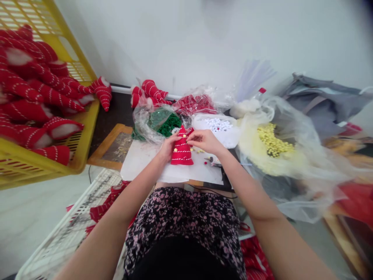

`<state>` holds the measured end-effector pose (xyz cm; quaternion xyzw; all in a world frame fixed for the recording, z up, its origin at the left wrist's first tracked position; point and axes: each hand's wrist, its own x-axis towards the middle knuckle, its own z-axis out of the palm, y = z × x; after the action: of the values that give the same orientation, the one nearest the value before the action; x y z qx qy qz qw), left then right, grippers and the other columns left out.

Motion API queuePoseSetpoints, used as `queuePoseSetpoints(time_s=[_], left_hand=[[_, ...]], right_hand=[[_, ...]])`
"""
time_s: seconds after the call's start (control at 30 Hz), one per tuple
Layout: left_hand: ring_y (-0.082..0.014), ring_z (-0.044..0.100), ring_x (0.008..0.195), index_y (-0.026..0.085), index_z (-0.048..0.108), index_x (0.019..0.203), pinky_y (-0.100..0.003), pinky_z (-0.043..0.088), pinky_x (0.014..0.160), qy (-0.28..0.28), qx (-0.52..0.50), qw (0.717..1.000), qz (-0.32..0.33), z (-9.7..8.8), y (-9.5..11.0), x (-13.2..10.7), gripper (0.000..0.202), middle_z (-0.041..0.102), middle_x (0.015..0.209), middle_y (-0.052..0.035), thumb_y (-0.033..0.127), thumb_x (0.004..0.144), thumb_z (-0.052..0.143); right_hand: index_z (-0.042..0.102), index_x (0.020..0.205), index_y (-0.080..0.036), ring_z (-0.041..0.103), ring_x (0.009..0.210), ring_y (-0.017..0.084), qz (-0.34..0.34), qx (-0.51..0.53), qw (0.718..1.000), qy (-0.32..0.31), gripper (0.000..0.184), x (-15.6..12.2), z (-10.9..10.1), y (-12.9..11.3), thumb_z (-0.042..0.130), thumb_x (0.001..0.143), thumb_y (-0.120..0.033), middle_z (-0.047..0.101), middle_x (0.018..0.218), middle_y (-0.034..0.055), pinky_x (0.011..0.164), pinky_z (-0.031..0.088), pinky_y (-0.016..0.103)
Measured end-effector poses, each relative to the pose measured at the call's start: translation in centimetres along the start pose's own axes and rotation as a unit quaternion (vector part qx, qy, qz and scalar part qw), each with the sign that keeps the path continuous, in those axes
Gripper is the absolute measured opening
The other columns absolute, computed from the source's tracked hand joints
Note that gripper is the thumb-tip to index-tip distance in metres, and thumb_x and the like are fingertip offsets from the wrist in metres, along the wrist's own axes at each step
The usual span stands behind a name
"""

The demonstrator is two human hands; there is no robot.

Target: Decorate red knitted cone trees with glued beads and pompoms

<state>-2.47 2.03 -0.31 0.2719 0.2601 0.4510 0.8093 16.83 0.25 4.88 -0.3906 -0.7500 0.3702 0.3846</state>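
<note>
Red fabric cone, soft, light and best held by its sides, is sitting on a white board at twelve o'clock, the left hand gripping its flank, the right hand pinching near its tip.

It is bright here, and the white wall has almost no shadow (the light is soft, like on a cloudy day). My left hand and right hand look clear, but the edges bend and blur.
</note>
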Motion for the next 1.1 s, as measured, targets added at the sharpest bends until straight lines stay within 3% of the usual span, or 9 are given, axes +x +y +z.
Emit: queuePoseSetpoints(time_s=[0.23, 0.43, 0.7, 0.83, 0.9, 0.97, 1.03, 1.1], left_hand=[[-0.0208, 0.071, 0.067, 0.016, 0.070, 0.122, -0.033, 0.057, 0.071, -0.002, 0.004, 1.000, -0.006, -0.2, -0.1, 0.1, 0.058, 0.078, 0.084, -0.0032, 0.018, 0.065, 0.078], [-0.0203, 0.071, 0.068, 0.017, 0.072, 0.114, -0.033, 0.056, 0.071, -0.014, 0.019, 1.000, -0.004, 0.1, -0.1, -0.2, 0.049, 0.078, 0.083, -0.0027, 0.016, 0.065, 0.079], [-0.0178, 0.070, 0.070, 0.015, 0.074, 0.105, -0.031, 0.056, 0.072, -0.007, 0.024, 1.000, 0.007, 0.2, -0.1, -0.3, 0.042, 0.077, 0.084, -0.0022, 0.016, 0.064, 0.080], [-0.0198, 0.071, 0.071, 0.015, 0.075, 0.108, -0.033, 0.057, 0.072, -0.008, 0.025, 1.000, 0.002, 0.1, -0.1, -0.2, 0.046, 0.079, 0.089, -0.0047, 0.017, 0.063, 0.080], [-0.0202, 0.072, 0.071, 0.015, 0.075, 0.114, -0.033, 0.057, 0.071, -0.011, 0.024, 1.000, -0.001, 0.0, -0.1, -0.3, 0.050, 0.080, 0.091, -0.0058, 0.018, 0.064, 0.080], [-0.0196, 0.072, 0.070, 0.014, 0.074, 0.117, -0.032, 0.057, 0.070, -0.010, 0.020, 1.000, -0.005, -0.1, -0.1, -0.2, 0.053, 0.080, 0.091, -0.0058, 0.018, 0.064, 0.080], [-0.0192, 0.072, 0.068, 0.014, 0.074, 0.119, -0.031, 0.058, 0.068, -0.009, 0.016, 1.000, -0.010, -0.3, 0.0, -0.2, 0.055, 0.080, 0.090, -0.0055, 0.018, 0.064, 0.080], [-0.0197, 0.072, 0.067, 0.014, 0.073, 0.121, -0.031, 0.058, 0.066, -0.014, 0.014, 1.000, -0.014, -0.4, 0.0, -0.1, 0.058, 0.080, 0.090, -0.0058, 0.019, 0.063, 0.080]], right_hand=[[0.083, 0.096, -0.023, 0.074, 0.088, 0.022, -0.042, -0.038, 0.995, 0.083, 0.016, 1.0, -1.7, -0.1, 0.073, 0.086, -0.031, 0.079, 0.103, 0.0063, 0.080, 0.061, 0.037], [0.079, 0.086, -0.022, 0.072, 0.078, 0.021, -0.029, -0.107, 0.991, 0.080, 0.010, 2.4, -1.0, -0.5, 0.071, 0.079, -0.020, 0.081, 0.088, 0.0036, 0.080, 0.059, 0.036], [0.082, 0.082, -0.023, 0.071, 0.078, 0.020, -0.018, -0.119, 0.992, 0.023, 0.012, 2.4, -0.5, -0.3, 0.070, 0.082, -0.021, 0.082, 0.090, 0.0035, 0.076, 0.057, 0.032], [0.084, 0.091, -0.023, 0.074, 0.086, 0.022, -0.026, -0.099, 0.992, 0.079, 0.015, 2.6, -1.9, 0.7, 0.071, 0.087, -0.030, 0.083, 0.098, 0.0051, 0.082, 0.059, 0.035], [0.084, 0.100, -0.021, 0.076, 0.091, 0.025, 0.009, -0.124, 0.980, 0.156, 0.021, 2.9, -4.0, 1.8, 0.067, 0.091, -0.030, 0.083, 0.104, 0.0075, 0.086, 0.060, 0.038], [0.083, 0.107, -0.016, 0.076, 0.098, 0.028, 0.087, -0.218, 0.948, 0.216, 0.026, 3.2, -6.6, 3.3, 0.062, 0.093, -0.024, 0.083, 0.108, 0.0111, 0.092, 0.060, 0.041], [0.083, 0.104, -0.012, 0.076, 0.105, 0.032, 0.200, -0.354, 0.896, 0.180, 0.023, 3.2, -9.0, 5.0, 0.063, 0.093, -0.017, 0.082, 0.109, 0.0159, 0.099, 0.057, 0.044], [0.082, 0.094, -0.009, 0.075, 0.106, 0.036, 0.250, -0.391, 0.875, 0.136, 0.013, 2.9, -10.5, 6.5, 0.070, 0.090, -0.013, 0.082, 0.103, 0.0193, 0.102, 0.055, 0.047]])
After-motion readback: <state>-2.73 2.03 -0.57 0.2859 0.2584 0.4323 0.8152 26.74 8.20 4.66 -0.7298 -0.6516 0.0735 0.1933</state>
